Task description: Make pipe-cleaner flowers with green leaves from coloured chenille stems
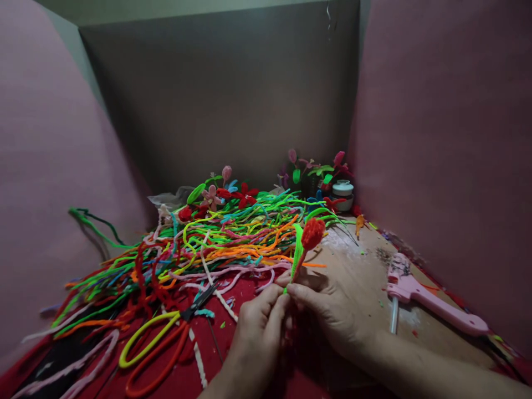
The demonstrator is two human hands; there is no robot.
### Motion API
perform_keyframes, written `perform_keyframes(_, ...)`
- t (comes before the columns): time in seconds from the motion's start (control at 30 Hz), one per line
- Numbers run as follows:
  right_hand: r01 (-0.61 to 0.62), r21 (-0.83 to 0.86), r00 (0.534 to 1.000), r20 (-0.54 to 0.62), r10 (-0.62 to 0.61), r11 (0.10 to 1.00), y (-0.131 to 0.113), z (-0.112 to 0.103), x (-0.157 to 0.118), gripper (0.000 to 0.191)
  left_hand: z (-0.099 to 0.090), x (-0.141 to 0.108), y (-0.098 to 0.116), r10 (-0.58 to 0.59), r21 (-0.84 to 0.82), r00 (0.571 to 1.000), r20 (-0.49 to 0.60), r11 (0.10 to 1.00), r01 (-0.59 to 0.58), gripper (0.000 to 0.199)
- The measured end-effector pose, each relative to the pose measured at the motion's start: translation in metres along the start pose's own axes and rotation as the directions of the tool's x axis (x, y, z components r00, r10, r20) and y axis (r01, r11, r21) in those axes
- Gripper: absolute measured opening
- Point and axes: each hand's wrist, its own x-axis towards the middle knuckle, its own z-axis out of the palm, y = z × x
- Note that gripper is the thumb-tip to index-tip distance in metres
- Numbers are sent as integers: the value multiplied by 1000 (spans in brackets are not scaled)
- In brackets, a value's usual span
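Both hands meet low in the middle of the view around a pipe-cleaner flower (312,235) with a red fuzzy bud and a reddish stem. A bright green pipe-cleaner leaf (297,249) stands upright along its left side. My left hand (260,327) pinches the green lower end between thumb and forefinger. Just above and to the right, my right hand (328,307) grips the stem and the leaf's base with thumb and fingers. The lowest part of the stem is hidden behind the fingers.
A tangled heap of coloured pipe cleaners (233,238) covers the left and middle. Scissors (178,327) with yellow and orange handles lie before it. A pink glue gun (432,299) rests at right. Finished flowers (245,195) and a white-lidded jar (343,194) stand behind.
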Motion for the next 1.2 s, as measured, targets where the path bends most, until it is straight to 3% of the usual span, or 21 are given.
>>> perform_keyframes(0.07,22,-9,996,-82,-23,1000,0,1,0,11,3,-2,-6,294,360,952,-81,900,-247,17)
perform_keyframes(0.13,11,-38,993,-121,-16,999,-3,2,0,10,3,-3,-11,462,588,887,12,714,-380,18)
perform_keyframes(0.27,-17,-69,993,-114,9,997,-7,3,1,10,-1,-3,-17,524,785,840,141,459,-417,20)
perform_keyframes(0.37,7,-134,993,-119,-23,991,-9,4,3,10,-3,-2,-17,534,786,829,166,436,-439,21)
perform_keyframes(0.5,17,-196,993,-113,-40,980,-11,5,4,12,-3,-2,-18,537,708,835,116,545,-449,23)
perform_keyframes(0.6,17,-213,996,-83,-35,977,-9,5,3,15,-2,-2,-15,478,594,878,22,700,-396,20)
perform_keyframes(0.67,26,-222,997,-68,-42,975,-6,3,2,17,-1,-2,-9,357,450,933,-31,839,-306,19)
perform_keyframes(0.77,8,-234,1000,-24,-14,972,-3,-1,1,17,0,-1,0,66,137,997,-31,989,-62,24)
perform_keyframes(0.87,11,-307,999,32,-1,952,-5,-3,1,18,0,1,7,-151,-133,987,56,979,157,27)
perform_keyframes(0.93,43,-396,999,29,-34,917,-8,-3,0,18,-1,2,8,-209,-253,971,114,939,232,27)
perform_keyframes(1.1,64,-478,998,50,-46,876,-10,-5,-3,34,-4,3,5,-212,-474,943,258,822,315,26)
perform_keyframes(1.2,52,-434,998,59,-29,900,-7,-7,-4,32,-6,2,5,-183,-553,931,316,762,337,23)
